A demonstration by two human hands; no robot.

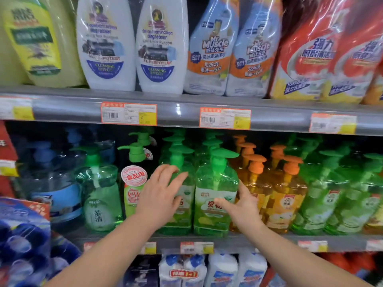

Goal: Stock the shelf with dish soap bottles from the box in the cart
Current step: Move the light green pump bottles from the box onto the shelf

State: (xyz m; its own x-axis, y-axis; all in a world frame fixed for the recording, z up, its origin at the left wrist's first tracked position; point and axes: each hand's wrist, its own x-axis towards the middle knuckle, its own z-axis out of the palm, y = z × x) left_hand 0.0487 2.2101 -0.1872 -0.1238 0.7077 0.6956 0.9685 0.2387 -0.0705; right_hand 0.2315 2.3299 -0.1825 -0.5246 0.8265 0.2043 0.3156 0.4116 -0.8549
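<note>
Fig.: both hands at the middle shelf (207,241), front edge, approx. centre. Left hand (160,191) lies fingers spread and relaxed on the face of the left green dish soap bottle (182,216); right hand (240,206), also released, touches label and right side of the adjacent green dish soap bottle (215,183). Neither bottle is grasped. Orange bottles (284,204) stand just beside, to the right. Step, judged: squaring up the front row w/ both bottles seated on the shelf. Next move probably calls for a fresh bottle; box and cart not in view.
</note>
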